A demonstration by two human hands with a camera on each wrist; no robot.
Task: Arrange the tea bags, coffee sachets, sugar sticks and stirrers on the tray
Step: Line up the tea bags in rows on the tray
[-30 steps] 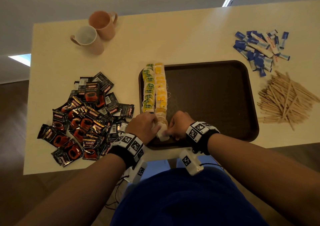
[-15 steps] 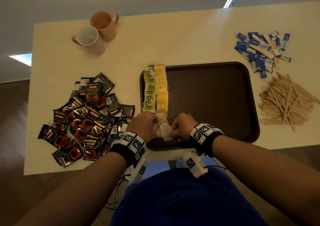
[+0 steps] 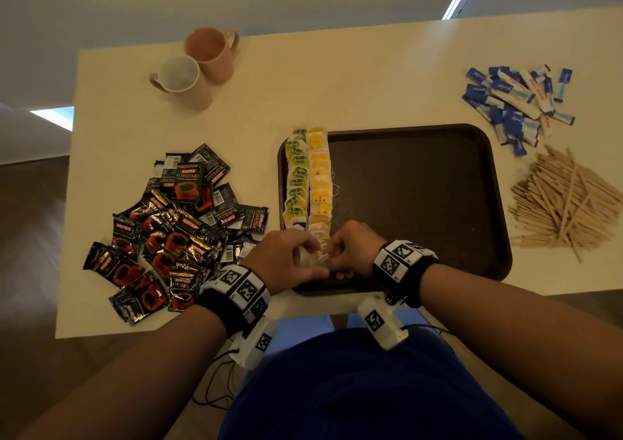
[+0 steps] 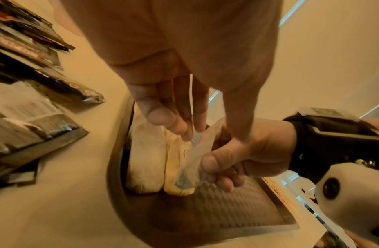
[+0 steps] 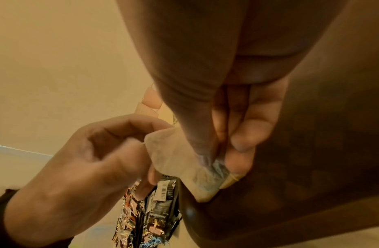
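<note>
One tray (image 3: 421, 203) lies before me, two rows of tea bags (image 3: 308, 176) down its left edge. Beside it lie one heap each of coffee sachets (image 3: 175, 223), stirrers (image 3: 566, 210) and sugar sticks (image 3: 515, 102), too tangled to count, plus two mugs (image 3: 195, 68). My left hand (image 3: 286, 257) and right hand (image 3: 352, 249) together pinch one tea bag (image 4: 191, 161) above the near rows. Risk: its thin paper tears, or setting it down nudges the rows crooked.
</note>
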